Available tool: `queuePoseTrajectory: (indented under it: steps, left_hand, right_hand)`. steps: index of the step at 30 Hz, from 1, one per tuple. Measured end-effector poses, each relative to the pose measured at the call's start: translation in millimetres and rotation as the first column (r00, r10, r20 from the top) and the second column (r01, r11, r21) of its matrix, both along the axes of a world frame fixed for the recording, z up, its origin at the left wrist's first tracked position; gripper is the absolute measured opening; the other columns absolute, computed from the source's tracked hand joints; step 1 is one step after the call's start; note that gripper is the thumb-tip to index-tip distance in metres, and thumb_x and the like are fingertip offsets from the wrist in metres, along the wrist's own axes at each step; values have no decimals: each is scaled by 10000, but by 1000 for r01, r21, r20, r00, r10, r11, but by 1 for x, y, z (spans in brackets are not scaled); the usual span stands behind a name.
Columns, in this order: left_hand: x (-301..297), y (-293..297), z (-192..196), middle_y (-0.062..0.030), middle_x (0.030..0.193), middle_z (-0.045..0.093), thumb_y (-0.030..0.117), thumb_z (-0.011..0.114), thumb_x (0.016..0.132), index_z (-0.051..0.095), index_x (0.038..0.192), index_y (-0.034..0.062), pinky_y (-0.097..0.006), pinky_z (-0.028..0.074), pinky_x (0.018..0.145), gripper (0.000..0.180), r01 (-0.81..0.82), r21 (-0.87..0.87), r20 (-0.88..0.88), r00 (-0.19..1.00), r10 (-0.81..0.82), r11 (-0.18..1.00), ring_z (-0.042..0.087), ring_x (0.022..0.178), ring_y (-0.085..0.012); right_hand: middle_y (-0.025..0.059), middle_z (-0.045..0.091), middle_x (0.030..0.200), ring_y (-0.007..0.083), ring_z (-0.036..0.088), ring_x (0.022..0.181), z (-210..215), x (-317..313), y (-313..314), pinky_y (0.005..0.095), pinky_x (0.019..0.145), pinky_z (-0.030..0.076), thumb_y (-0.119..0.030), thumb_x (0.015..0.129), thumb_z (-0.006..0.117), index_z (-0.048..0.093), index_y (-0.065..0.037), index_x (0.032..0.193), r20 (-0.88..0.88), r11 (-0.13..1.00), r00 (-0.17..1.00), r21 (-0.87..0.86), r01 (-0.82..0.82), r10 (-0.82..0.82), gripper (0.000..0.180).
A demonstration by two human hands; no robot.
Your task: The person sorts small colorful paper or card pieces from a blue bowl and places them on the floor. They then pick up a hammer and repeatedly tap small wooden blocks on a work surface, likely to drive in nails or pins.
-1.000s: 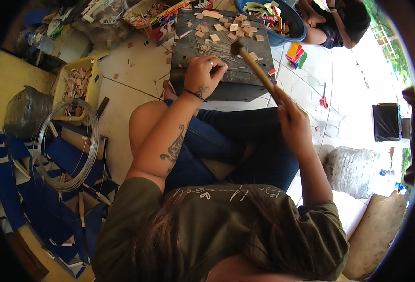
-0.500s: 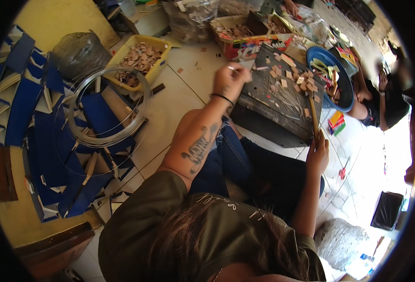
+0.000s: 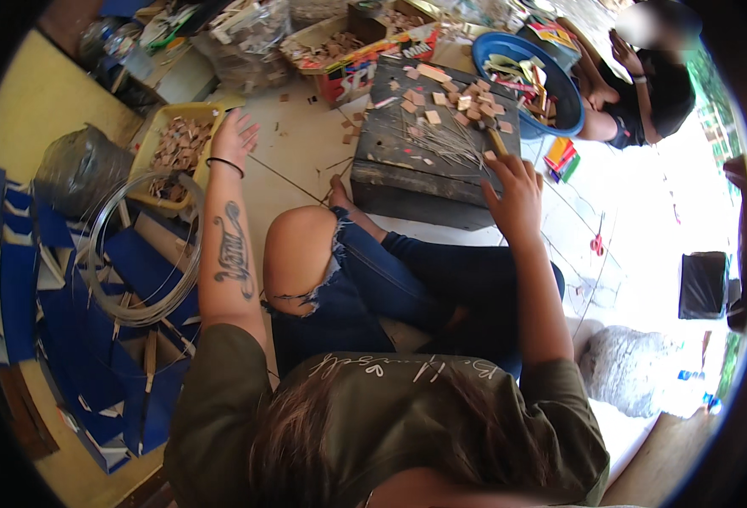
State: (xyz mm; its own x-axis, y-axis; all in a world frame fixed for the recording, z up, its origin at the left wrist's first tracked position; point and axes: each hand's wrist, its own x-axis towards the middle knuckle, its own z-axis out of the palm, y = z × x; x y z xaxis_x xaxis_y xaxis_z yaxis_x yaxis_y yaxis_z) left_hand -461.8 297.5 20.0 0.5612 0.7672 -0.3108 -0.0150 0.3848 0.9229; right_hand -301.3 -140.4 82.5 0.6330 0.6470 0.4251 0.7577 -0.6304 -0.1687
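My left hand (image 3: 235, 135) is stretched out to the left, fingers apart and nothing visible in it, beside the yellow plastic tray (image 3: 218, 127) of small wooden pieces (image 3: 183, 146). My right hand (image 3: 517, 188) rests at the near right edge of a black wooden box (image 3: 382, 140), fingers spread. It partly covers a wooden stick (image 3: 494, 140) lying there; whether the fingers press on it is hidden. On the box top lie scattered small wooden tiles (image 3: 473, 103), a bundle of thin wires or sticks (image 3: 450, 146) and a longer light wood strip (image 3: 433, 73).
A wire coil (image 3: 102, 284) lies over blue-and-white folded pieces (image 3: 149, 271) at left, near a grey bag (image 3: 81, 173). Beyond the box stand a carton (image 3: 331, 80) and a blue basin (image 3: 570, 114). Red scissors (image 3: 596, 245) lie right. Another person (image 3: 666, 93) sits at far right.
My left hand has swung from the box's left corner over to the yellow tray, and its fingers have opened. My right hand's fingers have spread at the stick. The view has shifted.
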Motion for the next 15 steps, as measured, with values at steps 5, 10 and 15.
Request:
queuePoseTrajectory:
  steps: [5,10,15]
  left_hand:
    - [91,-103,13,-51,1012,660,242,608,877,592,1152,43,-260,469,776,340,351,597,-85,922,-378,721,599,838,-124]
    - [165,-172,24,-138,957,631,325,677,735,679,987,93,-382,460,854,342,428,888,-376,886,-271,169,577,915,-325]
    - [212,-204,26,-83,1040,604,368,667,745,685,1013,180,-386,391,949,328,449,893,-444,877,-185,-16,531,1036,-275]
  right_hand:
    - [41,590,949,249,519,976,4,33,26,391,854,382,-216,749,682,671,-111,869,-31,990,998,-128,51,-55,160]
    - [49,623,908,252,553,961,-6,54,54,401,872,400,-261,732,686,679,-111,787,-68,959,993,-273,74,-96,160]
    - [76,661,813,263,609,834,-9,68,56,396,776,465,-211,714,683,675,-96,778,-248,976,964,-214,40,-94,131]
